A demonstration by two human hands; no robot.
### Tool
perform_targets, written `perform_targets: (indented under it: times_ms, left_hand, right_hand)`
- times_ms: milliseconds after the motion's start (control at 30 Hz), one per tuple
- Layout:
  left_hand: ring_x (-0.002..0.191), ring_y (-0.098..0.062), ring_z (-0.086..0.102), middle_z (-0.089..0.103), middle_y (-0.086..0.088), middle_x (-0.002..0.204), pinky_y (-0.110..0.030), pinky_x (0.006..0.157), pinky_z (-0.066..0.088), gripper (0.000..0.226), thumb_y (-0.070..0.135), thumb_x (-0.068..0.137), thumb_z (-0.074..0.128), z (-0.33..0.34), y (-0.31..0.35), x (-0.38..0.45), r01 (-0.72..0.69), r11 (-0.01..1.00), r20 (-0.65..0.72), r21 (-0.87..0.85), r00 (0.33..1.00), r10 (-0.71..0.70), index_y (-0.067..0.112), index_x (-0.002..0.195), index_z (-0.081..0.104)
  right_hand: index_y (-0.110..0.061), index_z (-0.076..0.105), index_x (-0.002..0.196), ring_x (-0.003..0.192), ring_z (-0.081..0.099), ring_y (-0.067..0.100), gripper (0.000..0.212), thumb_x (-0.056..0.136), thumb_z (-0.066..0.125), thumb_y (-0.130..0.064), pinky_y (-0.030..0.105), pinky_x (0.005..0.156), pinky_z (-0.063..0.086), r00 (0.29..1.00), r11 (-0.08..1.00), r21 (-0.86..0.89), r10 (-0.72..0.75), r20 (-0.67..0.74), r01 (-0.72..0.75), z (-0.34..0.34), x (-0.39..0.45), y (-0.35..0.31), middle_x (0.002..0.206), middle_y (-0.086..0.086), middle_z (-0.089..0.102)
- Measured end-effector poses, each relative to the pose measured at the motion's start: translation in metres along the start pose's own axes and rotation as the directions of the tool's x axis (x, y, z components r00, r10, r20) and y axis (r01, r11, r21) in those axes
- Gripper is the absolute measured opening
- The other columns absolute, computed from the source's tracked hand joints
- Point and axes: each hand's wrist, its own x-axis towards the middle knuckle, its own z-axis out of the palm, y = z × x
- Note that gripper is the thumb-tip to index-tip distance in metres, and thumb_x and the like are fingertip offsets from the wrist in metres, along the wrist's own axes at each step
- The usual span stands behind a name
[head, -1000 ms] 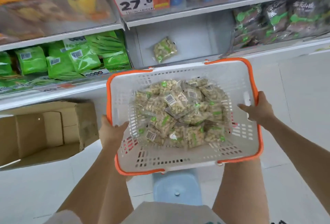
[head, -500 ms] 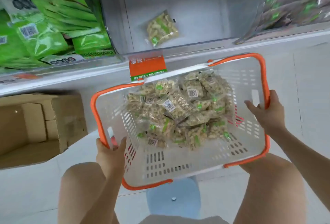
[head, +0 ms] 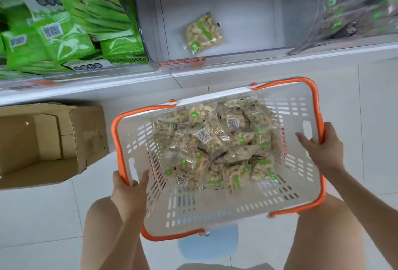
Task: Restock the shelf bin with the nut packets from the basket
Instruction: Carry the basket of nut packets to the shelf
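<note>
The person holds a white slotted basket [head: 215,209] with an orange rim out in front of the knees, tipped a little toward the shelf. The left hand [head: 129,192] clamps the left rim, its fingers [head: 143,180] curled over the orange edge and into the basket; the right hand [head: 321,151] grips the right rim the same way, thumb reaching inside. A heap of clear nut packets [head: 215,147] with green dots and barcode stickers lies piled in the far half of the basket. Above it, the grey shelf bin [head: 247,0] stands nearly bare, with a single nut packet [head: 202,33] lying on its floor. Green snack bags [head: 71,31] fill the neighbouring bin to the left, and an open cardboard box [head: 49,142] sits on the tiled floor [head: 43,226] below them.
</note>
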Motion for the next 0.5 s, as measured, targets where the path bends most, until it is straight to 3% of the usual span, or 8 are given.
perform_targets:
  times_ms: [100,200,367,500]
  left_hand:
    - [0.054,-0.027,0.047,0.048,-0.011,0.06,-0.037,0.054,0.046,0.04,0.025,0.079,0.074,0.011,0.002,0.011,-0.01,1.0,0.018,-0.005,1.0,0.01,0.005,0.085,0.04]
    - [0.055,-0.023,0.048,0.05,-0.007,0.063,-0.029,0.049,0.041,0.037,0.025,0.08,0.073,0.033,0.003,0.031,-0.029,1.0,0.033,0.002,0.999,0.029,0.007,0.087,0.042]
    - [0.056,-0.017,0.052,0.052,-0.005,0.065,-0.026,0.048,0.04,0.036,0.024,0.08,0.074,0.08,-0.005,0.08,-0.066,0.997,0.04,0.042,0.997,0.064,0.01,0.093,0.043]
    - [0.057,-0.019,0.051,0.049,-0.003,0.065,-0.029,0.05,0.041,0.038,0.024,0.078,0.075,0.116,-0.014,0.119,-0.117,0.991,0.019,0.06,0.993,0.116,0.006,0.095,0.046]
  right_hand:
    - [-0.007,0.043,0.087,0.061,0.049,0.023,0.037,0.081,0.073,-0.028,0.033,0.055,0.042,1.0,1.0,0.007,0.016,0.01,-0.016,0.007,0.009,0.002,0.067,0.006,0.047]
    - [-0.007,0.043,0.087,0.061,0.053,0.022,0.038,0.081,0.074,-0.028,0.038,0.059,0.048,0.999,0.999,0.033,0.038,0.021,-0.039,0.026,0.027,0.008,0.067,0.004,0.05]
    - [-0.009,0.044,0.09,0.07,0.061,0.038,0.039,0.08,0.074,-0.032,0.047,0.062,0.055,0.999,0.999,0.034,0.039,0.029,-0.04,0.078,0.065,0.025,0.08,0.019,0.059]
    - [-0.015,0.043,0.089,0.064,0.06,0.037,0.038,0.079,0.072,-0.038,0.047,0.057,0.055,0.999,0.998,0.045,0.042,0.029,-0.044,0.124,0.092,0.041,0.081,0.021,0.059]
